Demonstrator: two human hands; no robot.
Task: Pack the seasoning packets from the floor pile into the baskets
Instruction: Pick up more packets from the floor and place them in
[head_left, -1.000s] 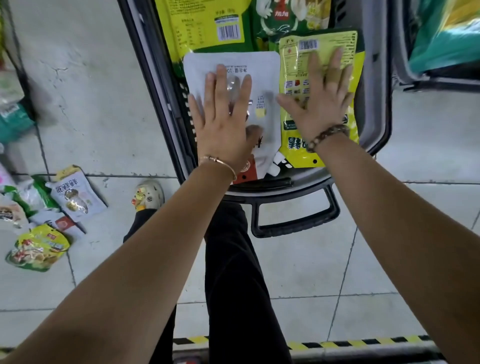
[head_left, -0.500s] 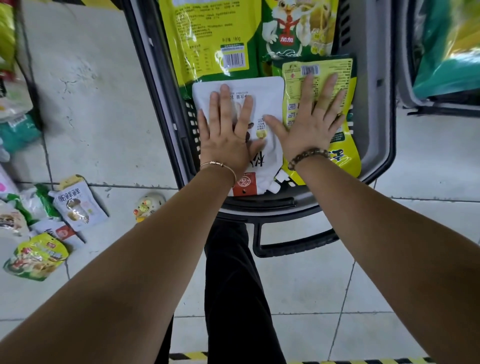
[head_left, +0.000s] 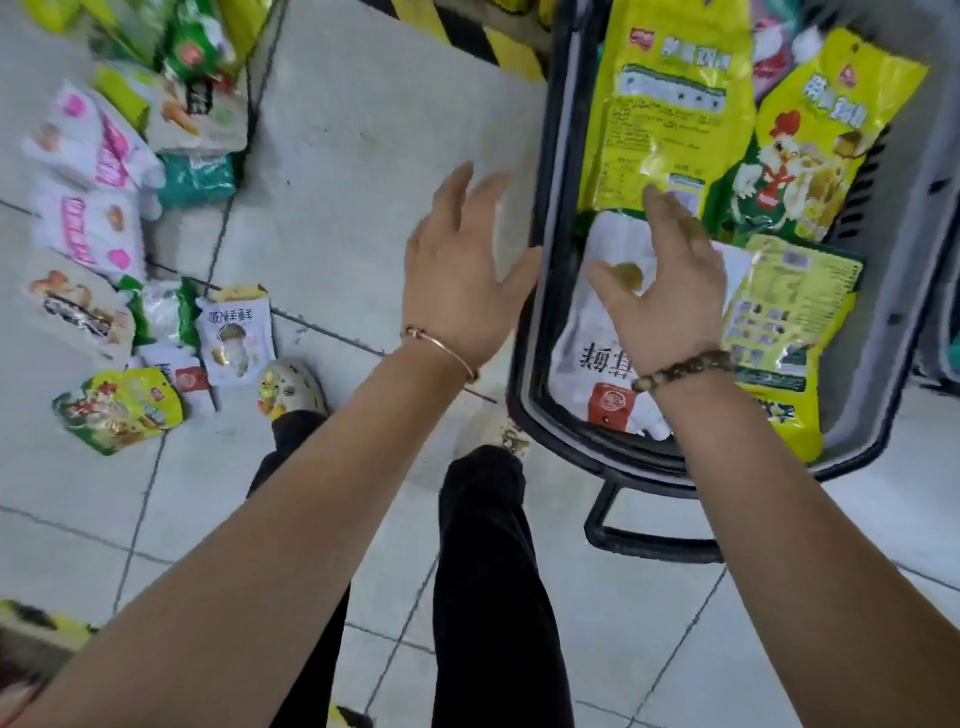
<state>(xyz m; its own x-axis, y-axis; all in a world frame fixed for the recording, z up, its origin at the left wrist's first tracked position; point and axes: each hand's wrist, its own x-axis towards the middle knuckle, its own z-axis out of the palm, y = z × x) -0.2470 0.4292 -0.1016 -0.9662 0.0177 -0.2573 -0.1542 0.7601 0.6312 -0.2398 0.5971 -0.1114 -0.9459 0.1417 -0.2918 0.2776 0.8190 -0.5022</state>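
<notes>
Hands are both open, fingers spread, holding nothing. The left hand (head_left: 462, 270) hangs over the floor (head_left: 363, 130) just beside the left rim of the basket (head_left: 893, 291). The right hand (head_left: 670, 301) is over a white packet (head_left: 587, 358) lying flat in the basket's near left corner; whether it touches it I cannot tell. A yellow packet (head_left: 784, 322) lies beside that one along the right wall, and a large yellow packet (head_left: 670, 104) and a chicken packet (head_left: 810, 145) fill the far end. The pile of packets (head_left: 88, 171) lies on the floor well to the left, reaching a shoe (head_left: 291, 389).
</notes>
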